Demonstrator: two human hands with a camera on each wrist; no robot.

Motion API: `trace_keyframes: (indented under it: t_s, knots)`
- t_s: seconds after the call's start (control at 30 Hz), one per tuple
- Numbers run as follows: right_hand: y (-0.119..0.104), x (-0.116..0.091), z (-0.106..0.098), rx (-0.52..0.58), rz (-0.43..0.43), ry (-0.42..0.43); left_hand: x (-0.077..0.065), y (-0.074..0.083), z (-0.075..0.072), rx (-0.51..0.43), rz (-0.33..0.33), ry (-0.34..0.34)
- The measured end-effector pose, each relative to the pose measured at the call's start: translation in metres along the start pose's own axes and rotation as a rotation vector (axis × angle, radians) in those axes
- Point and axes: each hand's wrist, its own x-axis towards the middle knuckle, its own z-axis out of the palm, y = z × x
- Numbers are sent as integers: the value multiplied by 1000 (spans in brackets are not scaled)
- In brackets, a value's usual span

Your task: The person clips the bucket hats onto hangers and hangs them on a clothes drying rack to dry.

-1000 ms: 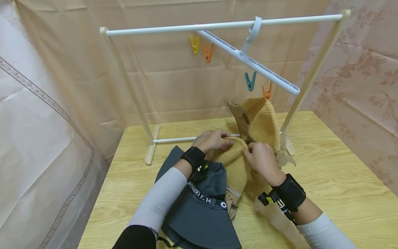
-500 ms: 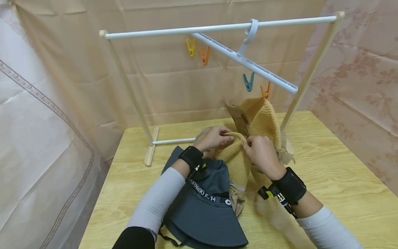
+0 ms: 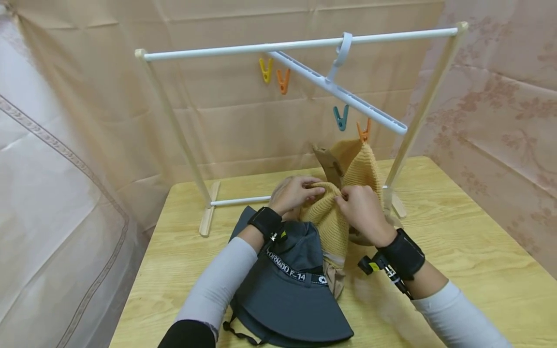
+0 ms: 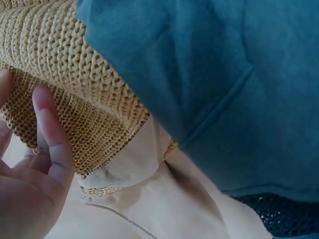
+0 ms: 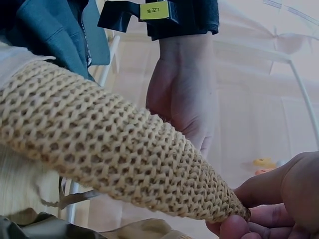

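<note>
A yellow knitted hat (image 3: pixel 328 222) with beige fabric edging is stretched between both hands. My left hand (image 3: pixel 290 197) pinches its upper edge between thumb and fingers; the left wrist view shows fingertips (image 4: pixel 44 97) against the knit. On the other side, my right hand (image 3: pixel 362 210) pinches a corner, drawn to a point in the right wrist view. Just behind, another knitted part (image 3: pixel 364 166) with a beige flap hangs from an orange clothespin (image 3: pixel 363 131); where it meets the held part is hidden. A dark grey brimmed hat (image 3: pixel 289 295) with a lettered band lies against the held knit, below the left wrist.
A white hanger (image 3: pixel 365 107) hooks over the rail (image 3: pixel 243 48) of a small rack, slanting towards me. Yellow (image 3: pixel 266 72), orange (image 3: pixel 283 82) and teal (image 3: pixel 341 118) clothespins dangle from it. The rack stands on a wooden table (image 3: pixel 461 270), its right post (image 3: pixel 422 106) beyond my right hand.
The grey hat has shifted slightly right along with the knit beside it. Both hands have risen a little, keeping their grips. The head view has shifted slightly, so the rack's right end appears further left and lower.
</note>
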Motion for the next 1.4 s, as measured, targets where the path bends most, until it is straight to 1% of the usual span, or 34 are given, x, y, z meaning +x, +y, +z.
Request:
trace_keyframes:
  t_s: [0.1, 0.27, 0.33, 0.4, 0.53, 0.67, 0.77, 0.87, 0.97, 1.1, 1.2, 1.27, 1.4]
  knots:
    - [0, 4, -2, -6, -10, 4, 2, 1, 0, -9, 6, 38]
    - [-1, 11, -8, -35, -22, 30, 6, 3, -3, 56, 29, 140]
    - [-1, 14, -10, -52, -30, 42, 7, 4, -5, 72, 32, 177]
    - [-2, 17, -12, -65, -41, 51, 8, 6, -7, 67, 37, 201]
    - [-1, 20, -17, -60, -55, 24, 9, 9, -8, 89, 38, 244]
    - [1, 23, -25, -75, -49, -42, 11, 9, -5, 34, 51, 252]
    - [4, 25, -31, -99, -60, -93, 14, 10, -3, 25, 59, 253]
    - [5, 29, -37, -103, -69, -157, 15, 12, -2, 100, 53, 269]
    - [5, 32, -44, -95, -45, -240, 18, 13, -2, 155, 41, 275]
    - [7, 37, -53, -86, -16, -310, 20, 16, -2, 147, 28, 264]
    - [10, 41, -58, -89, -10, -317, 22, 16, -3, 129, 19, 266]
    - [11, 44, -63, -83, -2, -303, 24, 16, -4, 116, 22, 270]
    - [11, 51, -68, -79, -35, -206, 25, 17, -7, 67, 35, 273]
